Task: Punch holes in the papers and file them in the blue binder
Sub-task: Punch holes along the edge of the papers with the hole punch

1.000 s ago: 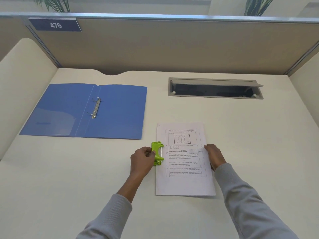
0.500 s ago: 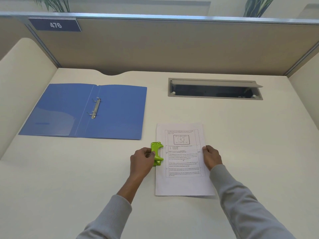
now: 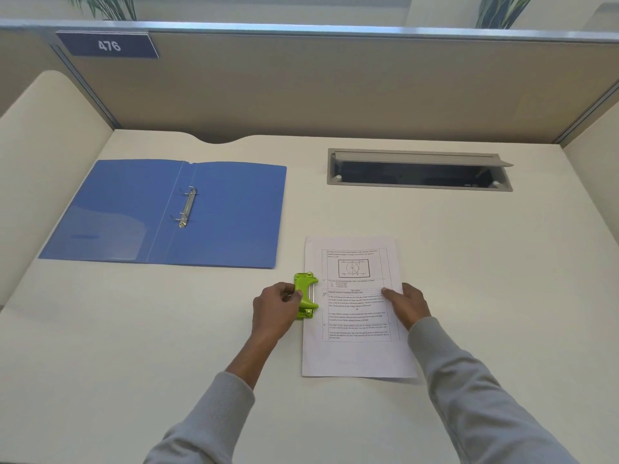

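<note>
White printed papers lie flat on the desk in front of me. A small green hole punch sits on their left edge, about halfway down. My left hand grips the punch from its left side. My right hand holds the papers at their right edge, thumb on top of the sheet. The blue binder lies open at the back left, its two metal rings standing on the spine with no paper on them.
A recessed grey cable tray with a raised lid is set into the desk at the back right. A beige partition closes off the back, with cream side panels left and right.
My right hand has slid a little inward along the papers' right edge and closed its grip there. The left hand and punch stay in place.
</note>
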Demonstrator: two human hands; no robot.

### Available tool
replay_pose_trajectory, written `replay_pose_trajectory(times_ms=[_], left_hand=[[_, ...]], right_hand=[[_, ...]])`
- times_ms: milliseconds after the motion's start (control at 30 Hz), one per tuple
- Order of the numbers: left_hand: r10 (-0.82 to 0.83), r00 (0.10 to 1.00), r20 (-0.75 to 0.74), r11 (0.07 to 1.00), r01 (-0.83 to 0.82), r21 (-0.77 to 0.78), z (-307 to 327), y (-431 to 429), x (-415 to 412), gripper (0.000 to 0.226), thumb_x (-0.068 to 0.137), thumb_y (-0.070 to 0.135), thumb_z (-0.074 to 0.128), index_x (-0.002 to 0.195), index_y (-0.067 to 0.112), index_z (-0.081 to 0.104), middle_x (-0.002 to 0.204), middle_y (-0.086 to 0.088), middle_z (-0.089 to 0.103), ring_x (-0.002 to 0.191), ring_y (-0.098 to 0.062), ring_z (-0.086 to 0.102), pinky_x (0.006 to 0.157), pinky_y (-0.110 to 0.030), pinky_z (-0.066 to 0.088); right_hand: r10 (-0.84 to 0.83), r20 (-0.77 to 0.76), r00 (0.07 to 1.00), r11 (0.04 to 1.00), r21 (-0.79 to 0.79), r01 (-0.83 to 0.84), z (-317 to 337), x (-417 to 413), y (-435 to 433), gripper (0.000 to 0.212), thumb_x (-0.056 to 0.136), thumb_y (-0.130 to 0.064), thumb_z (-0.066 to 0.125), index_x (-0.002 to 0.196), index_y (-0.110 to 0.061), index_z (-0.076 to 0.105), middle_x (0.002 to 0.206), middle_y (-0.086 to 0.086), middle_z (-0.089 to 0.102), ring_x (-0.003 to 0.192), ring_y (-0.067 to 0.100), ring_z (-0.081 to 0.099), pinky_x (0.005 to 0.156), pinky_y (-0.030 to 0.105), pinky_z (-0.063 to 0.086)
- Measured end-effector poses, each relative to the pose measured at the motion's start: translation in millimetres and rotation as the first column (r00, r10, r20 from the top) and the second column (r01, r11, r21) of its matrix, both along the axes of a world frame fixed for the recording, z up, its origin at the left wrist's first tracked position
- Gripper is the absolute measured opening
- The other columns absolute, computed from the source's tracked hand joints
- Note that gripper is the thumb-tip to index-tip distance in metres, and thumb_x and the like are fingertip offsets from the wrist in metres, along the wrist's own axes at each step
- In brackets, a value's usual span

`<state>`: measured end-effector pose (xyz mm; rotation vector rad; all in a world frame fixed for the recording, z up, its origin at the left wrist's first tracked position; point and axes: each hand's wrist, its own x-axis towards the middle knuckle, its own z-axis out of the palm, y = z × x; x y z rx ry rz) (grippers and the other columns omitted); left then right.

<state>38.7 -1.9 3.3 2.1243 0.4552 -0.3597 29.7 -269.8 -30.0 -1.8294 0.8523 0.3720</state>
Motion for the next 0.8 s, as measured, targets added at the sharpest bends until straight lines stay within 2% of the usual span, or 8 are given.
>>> replay_pose_trajectory(times_ms=[267, 367, 433, 500, 600, 733, 800], left_hand=[[-0.014, 1.000, -0.008, 0.999, 0.014, -0.046, -2, 3, -8, 0.035, 0.088, 0.034, 0.074, 0.118, 0.017, 0.069, 0.114, 0.000, 0.075, 0.103, -0.014, 0.071, 0.096, -0.038, 0.056], [-0.054, 0.998, -0.020, 0.998, 0.053, -0.033, -3, 7, -16, 0.049, 0.086, 0.038, 0.077, 0.128, 0.018, 0.061, 0.125, 0.002, 0.069, 0.103, -0.014, 0.070, 0.091, -0.032, 0.055], [-0.081, 0.996, -0.025, 0.997, 0.081, -0.017, -4, 9, -22, 0.063, 0.081, 0.042, 0.081, 0.134, 0.018, 0.055, 0.125, 0.003, 0.066, 0.101, -0.015, 0.068, 0.084, -0.027, 0.051], [-0.126, 0.990, -0.056, 0.992, 0.127, 0.018, -3, 11, -28, 0.077, 0.074, 0.048, 0.085, 0.136, 0.017, 0.051, 0.121, 0.002, 0.062, 0.100, -0.015, 0.064, 0.081, -0.024, 0.048], [-0.221, 0.968, -0.116, 0.963, 0.236, 0.128, -3, 14, -44, 0.089, 0.065, 0.059, 0.086, 0.135, 0.016, 0.051, 0.118, 0.001, 0.057, 0.104, -0.017, 0.059, 0.089, -0.028, 0.050], [-0.344, 0.931, -0.124, 0.889, 0.365, 0.276, -6, 10, -79, 0.094, 0.064, 0.064, 0.082, 0.139, 0.017, 0.050, 0.129, 0.001, 0.048, 0.121, -0.019, 0.047, 0.101, -0.026, 0.042], [-0.409, 0.906, -0.111, 0.848, 0.422, 0.322, -8, 6, -96, 0.089, 0.067, 0.061, 0.080, 0.139, 0.019, 0.048, 0.132, 0.003, 0.043, 0.123, -0.018, 0.038, 0.100, -0.020, 0.036]], right_hand=[[0.023, 0.017, 1.000, 0.999, -0.023, -0.023, -2, 1, -1, 0.033, 0.088, -0.029, 0.069, 0.118, -0.013, 0.068, 0.120, 0.008, 0.071, 0.110, 0.031, 0.066, 0.102, 0.044, 0.051], [0.027, 0.027, 0.999, 0.999, -0.028, -0.026, -3, 0, -2, 0.035, 0.088, -0.031, 0.069, 0.119, -0.013, 0.068, 0.121, 0.008, 0.071, 0.110, 0.031, 0.066, 0.102, 0.044, 0.051], [0.026, 0.031, 0.999, 0.999, -0.028, -0.025, -3, 0, -2, 0.035, 0.089, -0.031, 0.069, 0.119, -0.012, 0.068, 0.121, 0.008, 0.071, 0.111, 0.031, 0.066, 0.102, 0.044, 0.051], [0.025, 0.031, 0.999, 0.999, -0.022, -0.024, -3, -1, -2, 0.035, 0.090, -0.030, 0.069, 0.119, -0.012, 0.067, 0.121, 0.008, 0.071, 0.110, 0.031, 0.066, 0.102, 0.044, 0.050], [0.025, 0.043, 0.999, 1.000, -0.020, -0.024, -3, -1, -2, 0.035, 0.090, -0.030, 0.069, 0.120, -0.012, 0.067, 0.121, 0.008, 0.071, 0.111, 0.031, 0.066, 0.102, 0.045, 0.050], [0.025, 0.045, 0.999, 1.000, -0.018, -0.024, -3, -2, -2, 0.034, 0.090, -0.029, 0.069, 0.119, -0.012, 0.067, 0.120, 0.007, 0.071, 0.110, 0.030, 0.066, 0.102, 0.043, 0.051], [0.026, 0.045, 0.999, 0.999, -0.021, -0.025, -4, -2, -2, 0.035, 0.089, -0.030, 0.069, 0.119, -0.012, 0.067, 0.121, 0.008, 0.071, 0.110, 0.031, 0.066, 0.103, 0.046, 0.050]])
